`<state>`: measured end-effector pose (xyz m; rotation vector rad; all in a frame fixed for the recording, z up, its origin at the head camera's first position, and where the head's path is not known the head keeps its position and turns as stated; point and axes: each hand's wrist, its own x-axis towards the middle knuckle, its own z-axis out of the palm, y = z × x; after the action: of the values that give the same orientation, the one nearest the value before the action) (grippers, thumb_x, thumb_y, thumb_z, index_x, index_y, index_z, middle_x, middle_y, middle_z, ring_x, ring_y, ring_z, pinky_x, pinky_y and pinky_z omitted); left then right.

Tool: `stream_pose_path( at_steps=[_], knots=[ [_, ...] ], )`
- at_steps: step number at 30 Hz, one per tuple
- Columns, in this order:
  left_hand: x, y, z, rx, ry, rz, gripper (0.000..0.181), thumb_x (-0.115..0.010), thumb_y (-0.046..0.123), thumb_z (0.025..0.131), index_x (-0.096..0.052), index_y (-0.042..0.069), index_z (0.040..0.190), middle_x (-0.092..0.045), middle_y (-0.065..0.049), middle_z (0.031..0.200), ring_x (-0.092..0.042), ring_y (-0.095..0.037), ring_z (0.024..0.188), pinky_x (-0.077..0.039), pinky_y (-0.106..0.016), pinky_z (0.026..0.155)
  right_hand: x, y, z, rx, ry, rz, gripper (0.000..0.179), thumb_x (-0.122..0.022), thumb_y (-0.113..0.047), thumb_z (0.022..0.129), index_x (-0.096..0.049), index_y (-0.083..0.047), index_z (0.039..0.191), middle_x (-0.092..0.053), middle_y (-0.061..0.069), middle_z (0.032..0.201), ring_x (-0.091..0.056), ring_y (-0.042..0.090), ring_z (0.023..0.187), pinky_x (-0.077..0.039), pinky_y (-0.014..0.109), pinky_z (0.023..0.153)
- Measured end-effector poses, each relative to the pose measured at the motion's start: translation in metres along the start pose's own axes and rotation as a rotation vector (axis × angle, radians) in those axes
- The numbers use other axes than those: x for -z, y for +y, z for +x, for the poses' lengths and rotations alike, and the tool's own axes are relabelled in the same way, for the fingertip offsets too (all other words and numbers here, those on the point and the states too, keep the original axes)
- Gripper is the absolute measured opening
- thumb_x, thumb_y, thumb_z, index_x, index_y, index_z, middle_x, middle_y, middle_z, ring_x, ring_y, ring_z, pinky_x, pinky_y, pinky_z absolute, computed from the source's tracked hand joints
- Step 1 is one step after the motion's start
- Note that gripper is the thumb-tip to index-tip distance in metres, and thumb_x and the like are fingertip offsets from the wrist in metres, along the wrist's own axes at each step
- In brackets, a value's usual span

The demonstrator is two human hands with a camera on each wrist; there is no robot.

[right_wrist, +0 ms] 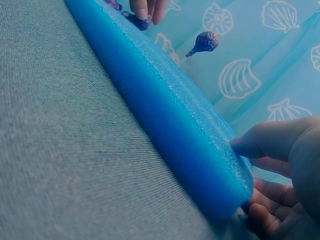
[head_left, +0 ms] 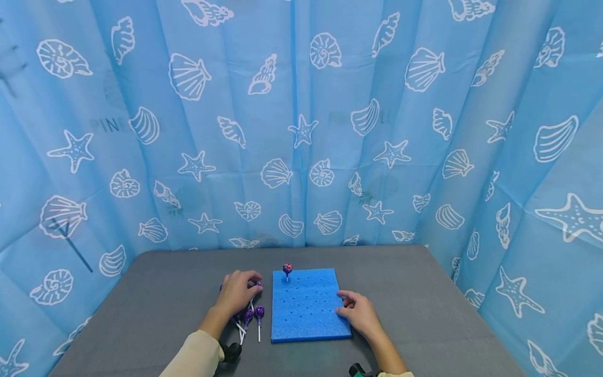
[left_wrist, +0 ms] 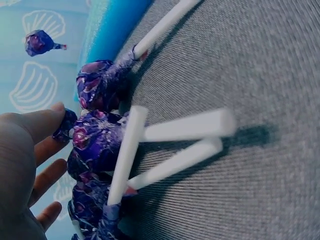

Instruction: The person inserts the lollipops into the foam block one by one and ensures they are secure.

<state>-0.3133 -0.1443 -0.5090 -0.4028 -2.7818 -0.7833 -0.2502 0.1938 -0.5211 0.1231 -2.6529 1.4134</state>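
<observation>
A blue foam board (head_left: pixel 311 309) with rows of small holes lies on the table. One purple-wrapped lollipop (head_left: pixel 287 268) stands upright in its far left corner. My left hand (head_left: pixel 237 293) is over a pile of lollipops left of the board. Its thumb and fingers pinch the wrapped head of a lollipop (left_wrist: pixel 65 125), whose stick is mostly hidden in the left wrist view. Other lollipops (left_wrist: pixel 97 142) lie just below that hand, their white sticks crossing. At the board's right edge, my right hand (head_left: pixel 360 314) grips the side, thumb on top and fingers curled against the edge.
A loose lollipop (head_left: pixel 259 312) lies between the pile and the board, its stick toward me. The grey cloth-covered table (head_left: pixel 414 309) extends on both sides. Behind it hangs a blue curtain (head_left: pixel 301 209) printed with white shells and starfish.
</observation>
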Motion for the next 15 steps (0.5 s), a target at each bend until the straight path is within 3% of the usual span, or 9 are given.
stream_pose_path(
  at_steps=[8,15],
  knots=[
    [0.001,0.006,0.003,-0.007,0.090,-0.088,0.020,-0.075,0.024,0.087,-0.071,0.020,0.105,-0.068,0.008,0.099,-0.060,-0.022,0.103,-0.037,-0.053,0.096,0.000,0.000,0.000,-0.004,0.006,-0.010,0.038,-0.076,-0.003,0.080,-0.067,0.001,0.117,-0.058,0.005,0.087,-0.051,0.018,0.076,-0.044,0.035,0.069],
    [-0.001,0.017,0.007,-0.008,0.198,-0.252,0.022,-0.075,0.014,0.087,-0.069,0.011,0.108,-0.068,0.001,0.100,-0.064,-0.020,0.092,-0.052,-0.043,0.079,0.000,-0.001,0.000,-0.012,0.002,-0.016,0.038,-0.076,-0.004,0.080,-0.066,0.001,0.117,-0.058,0.005,0.087,-0.051,0.018,0.077,-0.044,0.035,0.069]
  ],
)
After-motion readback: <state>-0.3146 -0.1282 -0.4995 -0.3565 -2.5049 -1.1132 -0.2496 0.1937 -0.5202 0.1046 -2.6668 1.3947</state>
